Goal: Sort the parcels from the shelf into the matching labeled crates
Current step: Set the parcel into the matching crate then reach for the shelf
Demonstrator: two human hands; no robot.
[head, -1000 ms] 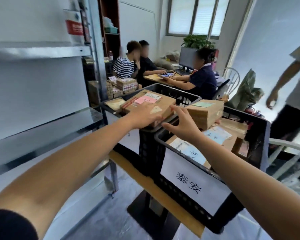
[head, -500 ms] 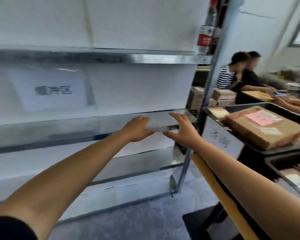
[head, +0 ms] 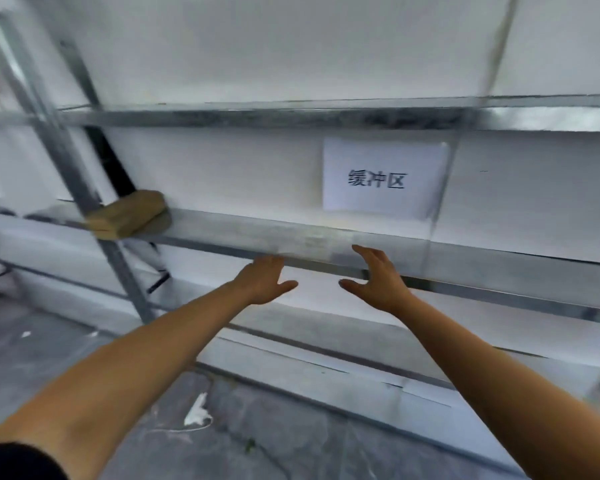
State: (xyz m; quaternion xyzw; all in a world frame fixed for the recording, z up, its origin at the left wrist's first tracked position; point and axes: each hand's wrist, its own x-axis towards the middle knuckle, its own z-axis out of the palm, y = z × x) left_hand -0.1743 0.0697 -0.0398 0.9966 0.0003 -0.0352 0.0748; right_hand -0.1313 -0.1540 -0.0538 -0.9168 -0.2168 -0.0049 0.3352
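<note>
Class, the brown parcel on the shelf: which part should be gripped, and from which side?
Likely the right end of the brown parcel, approached from the front, right of the upright post. It lies flat and skewed on the shelf, and the post crosses its left part.

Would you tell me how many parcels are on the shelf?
1: a brown parcel on the middle shelf, left, partly behind an upright; others may be out of frame.
</note>
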